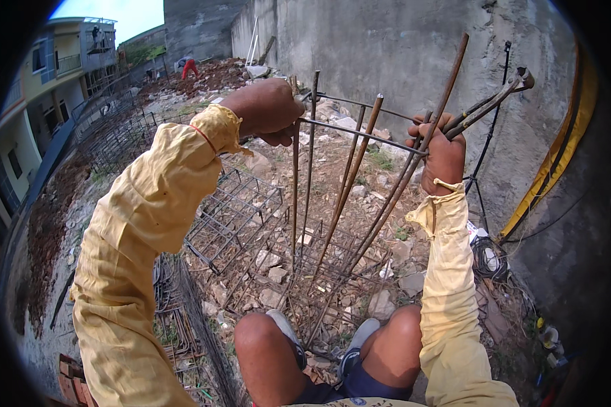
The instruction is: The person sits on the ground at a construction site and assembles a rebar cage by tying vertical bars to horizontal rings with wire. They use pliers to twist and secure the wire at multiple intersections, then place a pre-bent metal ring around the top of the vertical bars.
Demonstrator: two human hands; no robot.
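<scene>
Several rusty rebar rods (349, 183) rise from a cage low between my knees. A rectangular rebar stirrup (363, 136) spans their upper part. My left hand (268, 112) is closed at the stirrup's left corner, beside the left rods; its fingertips are partly hidden. At the right corner, my right hand (445, 152) is closed around a dark metal tool with two long arms (492, 102), which looks like pincers. The tool points up and to the right, past a leaning rusty rod (448, 85). My right fingers also touch the stirrup and rods.
Another rebar cage (234, 214) lies left of the rods on rubble. Bundled bars (183, 325) lie lower left. A grey wall (387, 54) stands ahead, with a yellow strip (557, 156) and coiled cable (489, 258) at right. A person in red trousers (189, 68) bends far off.
</scene>
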